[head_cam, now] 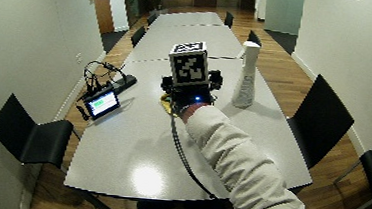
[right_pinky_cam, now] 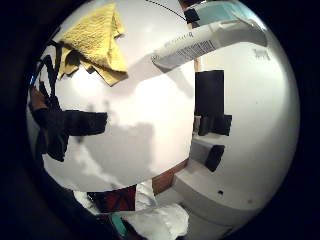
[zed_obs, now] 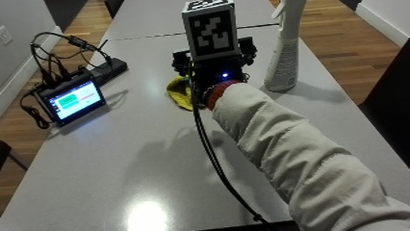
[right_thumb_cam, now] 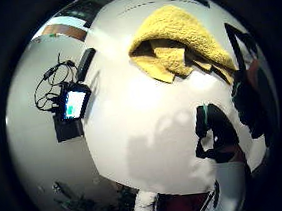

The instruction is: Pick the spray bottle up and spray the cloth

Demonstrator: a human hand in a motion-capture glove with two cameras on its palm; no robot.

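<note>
Hovering hand (zed_obs: 214,79): over the table (zed_obs: 147,159), above the cloth, holding nothing; sleeve (zed_obs: 301,159) runs back to the near edge.
Fingers: gloved tips (right_thumb_cam: 211,129) show at the palm views' edges, apparently spread with nothing between them.
Cloth (right_thumb_cam: 178,46): yellow, crumpled, mid-table, mostly hidden under the hand in the outside view.
Bottle (zed_obs: 285,48): white, upright, near the table's right edge, beside the hand, apart from it.
Screen (zed_obs: 70,101): lit, near the left edge.
</note>
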